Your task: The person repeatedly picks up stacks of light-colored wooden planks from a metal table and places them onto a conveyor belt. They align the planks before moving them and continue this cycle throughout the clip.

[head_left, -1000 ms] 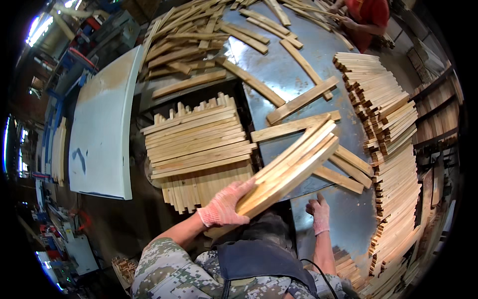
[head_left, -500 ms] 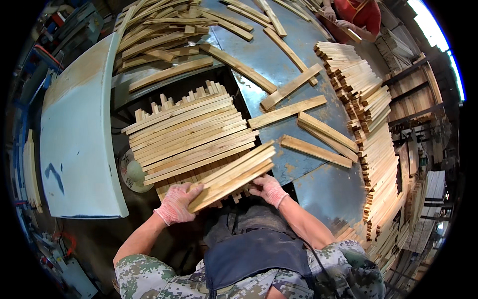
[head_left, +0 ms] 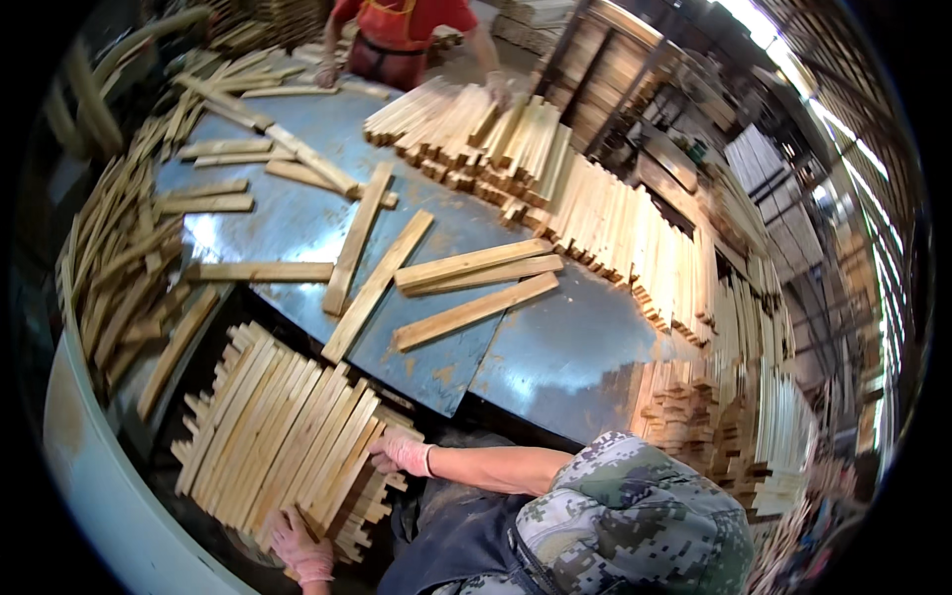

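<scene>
A crisscross stack of pale wooden strips (head_left: 283, 426) sits low in front of me, its top layer laid side by side. My left hand (head_left: 300, 548), in a pinkish work glove, rests at the near ends of the strips with its fingers stretched out over them. At the other end of the same layer, my right hand (head_left: 402, 452), gloved alike, has its fingers bent round the strip ends at the layer's right edge. Part of the crosswise layer below shows beside the right hand. The right fingertips are partly hidden.
A blue-grey metal table (head_left: 446, 347) holds scattered loose strips (head_left: 476, 309). A jumbled strip pile (head_left: 134, 268) lies left, and a long stepped row of strips (head_left: 605, 223) lines the far right side. Across the table a person in red (head_left: 392, 40) touches that row. A pale blue panel (head_left: 89, 466) curves at lower left.
The strips held between my hands have come down onto the stack's top layer. My left hand has let go and flattened. The view has swung right, bringing the person in red farther into sight.
</scene>
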Tool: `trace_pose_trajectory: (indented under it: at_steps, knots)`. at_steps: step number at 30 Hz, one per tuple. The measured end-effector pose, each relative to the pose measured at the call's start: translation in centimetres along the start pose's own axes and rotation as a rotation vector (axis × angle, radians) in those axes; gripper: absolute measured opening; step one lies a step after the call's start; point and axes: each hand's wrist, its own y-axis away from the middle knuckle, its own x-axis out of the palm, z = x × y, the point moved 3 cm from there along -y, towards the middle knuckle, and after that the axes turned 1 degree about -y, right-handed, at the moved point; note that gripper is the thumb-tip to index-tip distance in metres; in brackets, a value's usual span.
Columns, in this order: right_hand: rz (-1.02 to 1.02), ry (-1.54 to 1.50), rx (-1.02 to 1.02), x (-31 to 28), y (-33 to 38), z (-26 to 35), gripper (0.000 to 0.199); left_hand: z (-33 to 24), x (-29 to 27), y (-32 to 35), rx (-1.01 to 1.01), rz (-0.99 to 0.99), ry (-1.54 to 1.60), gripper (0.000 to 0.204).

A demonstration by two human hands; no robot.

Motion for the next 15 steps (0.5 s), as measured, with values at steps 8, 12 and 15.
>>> trace_pose_trajectory:
  at_steps: [8,12,15]
  knots:
    - [0.415,-0.312,0.054,-4.4,3.9,3.3,0.031,-7.6,-5.1,-1.7,-0.070,0.338,-0.188,0.092]
    - [0.206,-0.233,-0.128,-13.6,8.1,5.7,0.019,-14.4,-5.1,-5.9,-0.064,0.227,0.193,0.088]
    - [0.393,-0.462,-0.319,-23.3,9.0,7.7,0.038,-22.0,-3.0,-11.6,0.074,0.149,0.532,0.092]
